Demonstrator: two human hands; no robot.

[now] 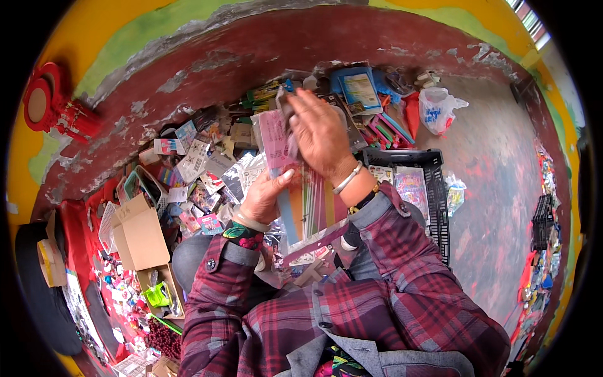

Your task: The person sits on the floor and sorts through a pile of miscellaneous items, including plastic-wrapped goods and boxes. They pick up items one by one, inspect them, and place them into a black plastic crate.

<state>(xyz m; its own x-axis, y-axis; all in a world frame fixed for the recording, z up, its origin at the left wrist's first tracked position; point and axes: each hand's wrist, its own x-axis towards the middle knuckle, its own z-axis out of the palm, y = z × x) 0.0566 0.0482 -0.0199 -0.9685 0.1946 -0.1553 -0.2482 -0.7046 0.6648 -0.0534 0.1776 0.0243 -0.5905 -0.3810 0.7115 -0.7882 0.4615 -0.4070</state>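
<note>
In the head view, the left hand (262,196) grips a clear packet (308,210) of coloured strips over the lap. Its pink label (274,141) carries print too small to read. The right hand (321,132) lies flat over a grey cloth (293,146) at the packet; whether it grips the cloth, I cannot tell. A white bag (434,112) shows blue printing; a cardboard box (141,239) has dark marks.

Beyond a silver-coloured round bangle (347,178), the person's bare right hand (321,133) extends nearly straight fingers (312,105); left of that bangle, the bare left hand (262,198) has its thumb (284,178) outstretched.
</note>
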